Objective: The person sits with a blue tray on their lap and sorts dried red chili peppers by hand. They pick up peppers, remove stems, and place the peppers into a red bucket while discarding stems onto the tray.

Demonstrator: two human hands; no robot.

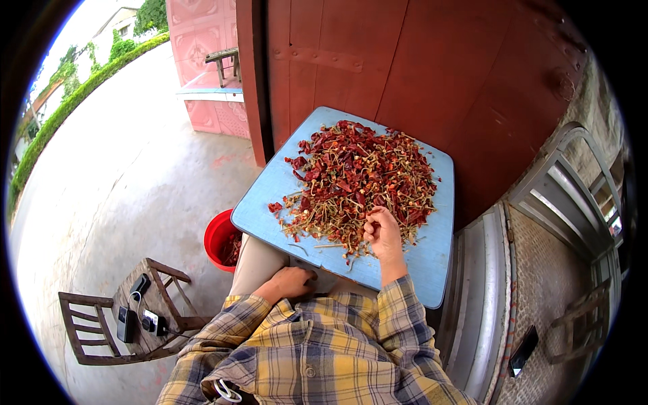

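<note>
A heap of dried red chili pieces and stems [354,172] covers much of a light blue tabletop [273,223] in front of me. My right hand [382,233] is over the heap's near edge, fingers curled, with a small reddish chili piece [375,211] at the fingertips. Resting on my lap, below the table's near edge, my left hand [293,282] is partly in shadow; its fingertips are hard to see, and nothing shows in it. To the left of the table, a red plastic bucket [215,243] on the floor holds dark red chili pieces.
A wooden chair [147,329] at lower left carries black devices and a white cable. Behind the table stands a dark red metal door [430,61]. At right are a grey metal frame [476,304] and a phone-like black device [524,350]. A small bench [223,54] stands on a pink tiled ledge.
</note>
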